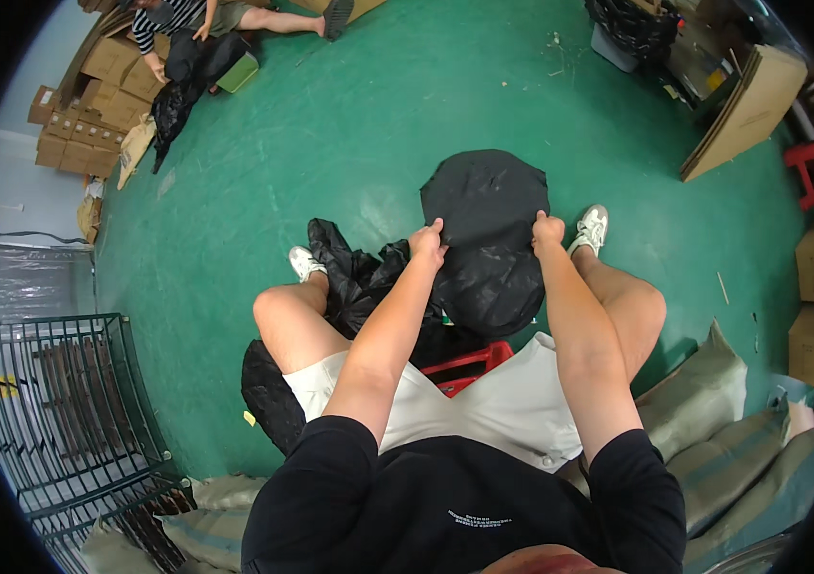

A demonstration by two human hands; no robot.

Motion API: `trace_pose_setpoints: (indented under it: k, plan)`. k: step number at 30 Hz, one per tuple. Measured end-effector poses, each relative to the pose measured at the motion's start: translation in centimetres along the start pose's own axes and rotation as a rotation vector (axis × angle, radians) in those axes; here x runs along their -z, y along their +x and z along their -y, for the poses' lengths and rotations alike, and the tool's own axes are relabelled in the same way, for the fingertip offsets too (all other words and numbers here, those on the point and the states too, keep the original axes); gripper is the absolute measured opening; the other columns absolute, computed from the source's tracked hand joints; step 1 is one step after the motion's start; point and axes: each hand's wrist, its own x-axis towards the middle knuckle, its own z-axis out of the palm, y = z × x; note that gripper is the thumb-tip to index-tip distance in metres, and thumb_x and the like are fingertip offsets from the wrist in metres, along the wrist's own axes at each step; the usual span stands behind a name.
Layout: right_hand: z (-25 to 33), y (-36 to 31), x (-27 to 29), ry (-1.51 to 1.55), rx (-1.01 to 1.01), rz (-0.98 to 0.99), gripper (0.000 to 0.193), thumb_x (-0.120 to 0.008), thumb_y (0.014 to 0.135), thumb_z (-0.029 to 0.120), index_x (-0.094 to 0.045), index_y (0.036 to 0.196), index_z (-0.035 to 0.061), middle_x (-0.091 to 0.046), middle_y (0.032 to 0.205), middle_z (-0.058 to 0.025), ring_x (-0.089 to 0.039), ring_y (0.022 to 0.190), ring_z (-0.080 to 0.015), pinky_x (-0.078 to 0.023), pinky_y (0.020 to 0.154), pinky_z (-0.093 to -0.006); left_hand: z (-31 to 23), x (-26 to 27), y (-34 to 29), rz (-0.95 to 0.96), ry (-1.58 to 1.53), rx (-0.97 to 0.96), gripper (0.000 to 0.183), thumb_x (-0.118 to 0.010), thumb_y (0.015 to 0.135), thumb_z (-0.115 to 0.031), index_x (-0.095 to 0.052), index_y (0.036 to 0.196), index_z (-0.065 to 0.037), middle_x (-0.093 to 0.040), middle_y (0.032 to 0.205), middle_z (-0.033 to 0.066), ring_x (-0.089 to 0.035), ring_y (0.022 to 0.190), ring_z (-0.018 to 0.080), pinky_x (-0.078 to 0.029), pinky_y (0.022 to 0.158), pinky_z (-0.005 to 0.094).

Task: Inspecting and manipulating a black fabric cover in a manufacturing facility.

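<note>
Gripping a black sheet at 12 o'clock from the lap, the left hand clamps its 9 o'clock side, the right hand its 3; it looks light, soft, perhaps slick, best taken by opposite edges.

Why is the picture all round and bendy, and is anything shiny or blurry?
In the head view, the fisheye lens leaves black corners and bends the rack near the left rim; the head view also shows pale glare on the floor and faint shine on creases of the black sheet; in the head view, the left hand and right hand look fairly clear.
</note>
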Motion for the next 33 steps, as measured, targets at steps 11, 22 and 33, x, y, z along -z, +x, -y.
trace_pose_setpoints:
  k: [11,22,33]
  plan:
    - [-4.8,-6.6,3.6,-0.536,0.109,-0.224,0.037,-0.06,0.089,0.027,-0.067,0.105,-0.0055,-0.065,0.11,-0.0274,-0.063,0.105,-0.041,-0.049,0.09,-0.0459,3.2,5.4,-5.4,-0.095,0.554,-0.057,0.037,-0.073,0.086,-0.024,-0.057,0.109,0.001,-0.063,0.091,0.0087,-0.061,0.074,0.0205,-0.048,0.053,0.0366]
    - [-4.3,-10.0,4.1,-0.514,0.169,-0.224,0.044,-0.064,0.085,0.027,-0.062,0.114,-0.0072,-0.061,0.119,-0.0284,-0.058,0.112,-0.043,-0.045,0.096,-0.0452,4.5,7.7,-8.8,-0.088,0.576,-0.149,0.033,-0.071,0.087,-0.026,-0.051,0.068,-0.007,-0.051,0.068,0.0003,-0.051,0.058,0.013,-0.049,0.049,0.0303]
    - [-7.1,-11.3,4.4,0.083,0.182,-0.033,0.035,-0.075,0.074,0.013,-0.062,0.099,-0.0061,-0.064,0.082,-0.0125,-0.052,0.046,-0.0187,-0.044,0.051,-0.0355,5.1,8.5,-11.3,0.328,0.522,-0.012,0.026,-0.071,0.088,-0.025,-0.051,0.081,-0.01,-0.058,0.07,0.0006,-0.06,0.056,0.0116,-0.036,0.044,0.0223]
